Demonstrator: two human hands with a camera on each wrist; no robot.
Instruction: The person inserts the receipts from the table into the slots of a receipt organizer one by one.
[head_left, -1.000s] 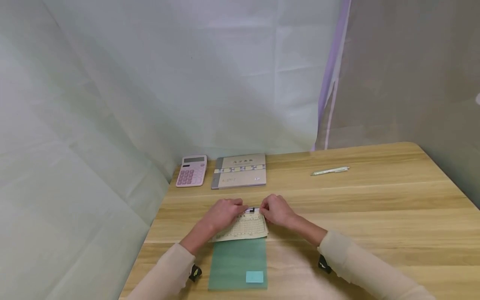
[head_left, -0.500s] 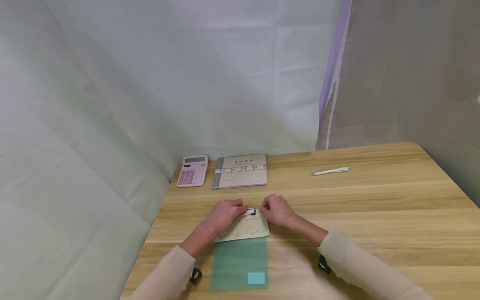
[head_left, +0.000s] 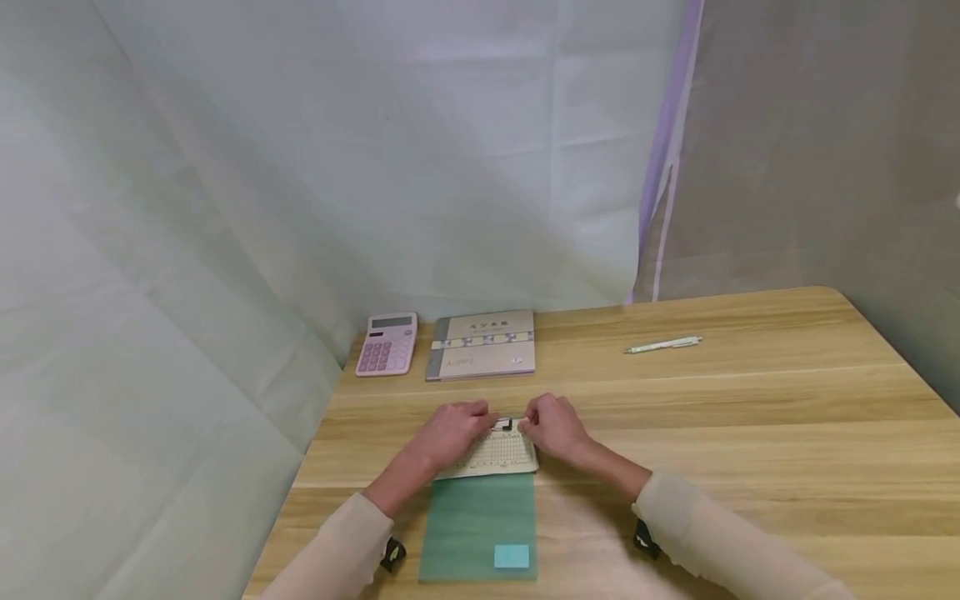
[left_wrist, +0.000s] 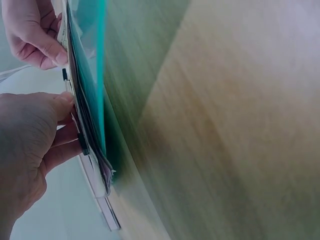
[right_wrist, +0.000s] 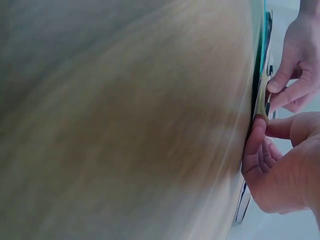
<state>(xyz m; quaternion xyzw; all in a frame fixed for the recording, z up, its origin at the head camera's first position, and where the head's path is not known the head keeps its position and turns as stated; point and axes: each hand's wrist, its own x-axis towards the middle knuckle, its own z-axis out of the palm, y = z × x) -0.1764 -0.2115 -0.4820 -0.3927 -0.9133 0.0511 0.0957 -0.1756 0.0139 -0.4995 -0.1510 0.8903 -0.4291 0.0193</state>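
A translucent green clipboard (head_left: 476,517) lies at the front of the table, a small light-blue rectangle (head_left: 512,556) on its lower right. Several cream printed form sheets (head_left: 504,454) cover its upper part. My left hand (head_left: 452,435) pinches the wire-and-black clip (head_left: 507,424) at the top; in the left wrist view the thumb is above it and fingers curl beneath. At the top right corner, my right hand (head_left: 557,427) pinches the sheets between thumb and fingers, as the right wrist view shows. The left hand hides the sheets' left part.
Behind the clipboard lie a pink calculator (head_left: 387,344) and a beige notebook (head_left: 482,345) with a patterned band. A white pen (head_left: 663,345) rests farther right on the wooden table (head_left: 750,433). Pale curtains (head_left: 465,167) hang behind the table.
The sheets have shifted slightly and their lower edge sits a little higher. The clip looks differently angled under the left hand. Both hands stay in nearly the same places.
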